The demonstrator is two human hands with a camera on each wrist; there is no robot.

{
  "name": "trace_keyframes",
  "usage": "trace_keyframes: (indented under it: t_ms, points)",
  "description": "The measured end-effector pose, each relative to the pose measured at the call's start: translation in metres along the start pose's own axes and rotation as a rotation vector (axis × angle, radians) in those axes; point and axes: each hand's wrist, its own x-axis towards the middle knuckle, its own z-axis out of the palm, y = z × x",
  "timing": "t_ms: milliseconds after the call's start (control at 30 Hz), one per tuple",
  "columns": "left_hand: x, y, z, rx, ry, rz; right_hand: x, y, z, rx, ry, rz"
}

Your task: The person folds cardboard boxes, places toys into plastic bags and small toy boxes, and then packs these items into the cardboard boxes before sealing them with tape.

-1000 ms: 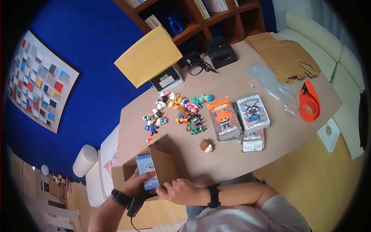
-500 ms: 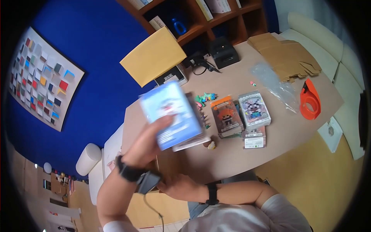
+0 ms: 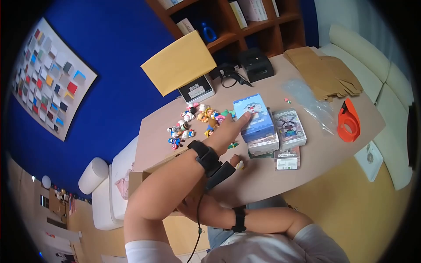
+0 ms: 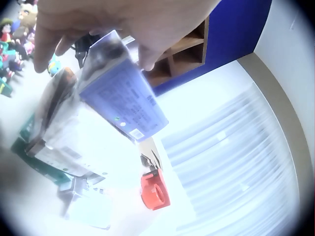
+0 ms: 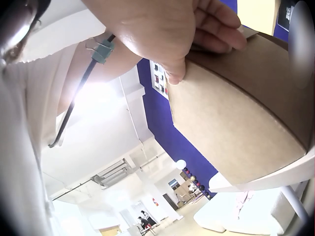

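My left hand (image 3: 230, 131) grips a small blue toy box (image 3: 253, 111) by its sides, over the stacked toy boxes. In the left wrist view the blue box (image 4: 125, 101) tilts between thumb and fingers, close above a pale box (image 4: 93, 137). Another boxed toy (image 3: 289, 129) lies right beside the stack. My right hand (image 5: 162, 32) pinches the upper edge of an open cardboard box (image 5: 221, 118), thumb outside and fingers inside. The left forearm hides much of that cardboard box and part of the right hand in the head view.
Several small figures (image 3: 188, 114) cluster left of the stack. Farther back are a padded yellow envelope (image 3: 180, 61), a black scanner (image 3: 234, 74) and a black device (image 3: 256, 63). Flattened cardboard (image 3: 324, 72), clear plastic (image 3: 307, 98) and an orange tape dispenser (image 3: 349, 122) lie to the right.
The left hand has lifted the blue box out of the cardboard box and carried it rightward over the stack. My right hand has stayed at the cardboard box's edge.
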Motion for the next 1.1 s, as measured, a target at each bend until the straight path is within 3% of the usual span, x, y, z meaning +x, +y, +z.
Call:
trace_keyframes:
  t_ms: [100, 167, 233, 300, 367, 433, 500, 567, 633, 767, 933, 1100]
  points:
    - [-0.051, 0.025, -0.011, -0.017, 0.110, 0.211, 0.004, 0.010, -0.014, 0.079, 0.199, -0.132]
    - [-0.106, 0.046, -0.028, 0.036, 0.011, 0.423, 0.009, 0.013, -0.025, 0.188, 0.261, -0.130]
    - [-0.172, 0.050, -0.050, 0.202, 0.053, 0.667, 0.013, 0.015, -0.027, 0.201, 0.224, -0.147]
    - [-0.239, 0.034, -0.070, 0.320, 0.219, 0.956, 0.018, 0.015, -0.025, 0.112, 0.091, -0.191]
    - [-0.285, -0.013, -0.084, 0.236, 0.494, 1.287, 0.019, 0.017, -0.030, 0.154, 0.056, -0.182]
    - [-0.323, -0.085, -0.106, -0.053, 0.884, 1.363, 0.019, 0.020, -0.026, 0.262, 0.080, -0.150]
    - [-0.327, -0.153, -0.106, -0.292, 1.481, 0.981, 0.024, 0.023, -0.032, 0.359, 0.132, -0.049]
    - [-0.309, -0.225, -0.092, -0.298, 1.597, 0.501, 0.031, 0.026, -0.048, 0.549, 0.195, 0.050]
    - [-0.274, -0.227, -0.064, -0.464, 1.302, 0.378, 0.034, 0.021, -0.056, 0.680, 0.170, 0.081]
    - [-0.239, -0.304, -0.046, -0.502, 0.884, 0.128, 0.029, 0.012, -0.061, 0.814, 0.036, 0.043]
    - [-0.214, -0.334, -0.050, -0.339, 0.832, 0.127, 0.022, 0.016, -0.063, 0.794, -0.080, -0.086]
    - [-0.210, -0.343, -0.053, -0.264, 0.806, 0.143, 0.023, 0.026, -0.055, 0.812, -0.064, -0.014]
